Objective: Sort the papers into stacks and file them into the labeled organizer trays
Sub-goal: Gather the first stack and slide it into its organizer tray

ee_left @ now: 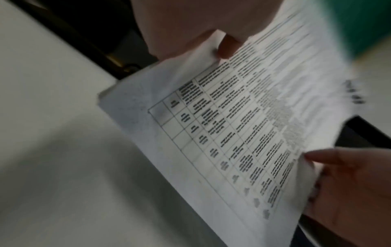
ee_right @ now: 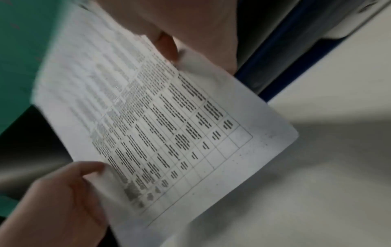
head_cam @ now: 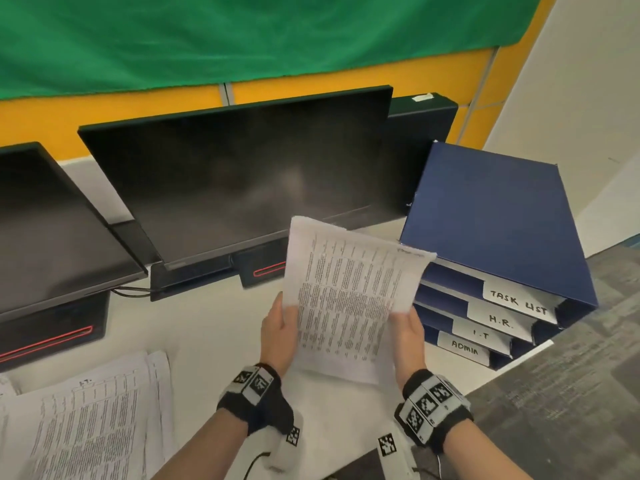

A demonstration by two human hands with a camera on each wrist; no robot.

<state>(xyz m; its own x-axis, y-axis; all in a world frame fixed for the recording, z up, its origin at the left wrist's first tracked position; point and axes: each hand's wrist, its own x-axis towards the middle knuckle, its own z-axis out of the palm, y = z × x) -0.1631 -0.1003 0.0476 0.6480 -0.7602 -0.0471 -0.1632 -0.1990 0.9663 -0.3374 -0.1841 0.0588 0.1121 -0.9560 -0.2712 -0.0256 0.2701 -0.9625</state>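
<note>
Just right of the held sheets, the dark blue stacked organizer (head_cam: 498, 216) was sat on the white desk (head_cam: 207, 334), its four hand-lettered trays stepped toward the near side: TASK LIST (head_cam: 518, 301) on top, then H.R. (head_cam: 499, 321), I.T (head_cam: 480, 335) and ADMIN (head_cam: 464, 348) lowest and nearest. So the mouths were pointed near-left, pretty much at the hands.

A thin bundle of white printed table sheets (head_cam: 349, 299) was held up off the desk, long axis run near to far and tipped a bit rightward, top corner almost over the TASK LIST label. The left hand (head_cam: 278, 336) was pinched on the left long edge, thumb on the printed face, and the right hand (head_cam: 408, 337) was pinched on the right long edge the same way. Neither grip was slack as far as could be told.

The right hand was clearly the closer one to the trays. Which label the bundle belonged under couldn't be read, print too blurred. Probably the sheets would need to be swung so a short edge led into a slot.

More loose printed papers (head_cam: 86, 417) were left spread at the near left, so plenty of sorting looked undone. Two dark switched-off monitors (head_cam: 242, 174) were stood at the far side.
</note>
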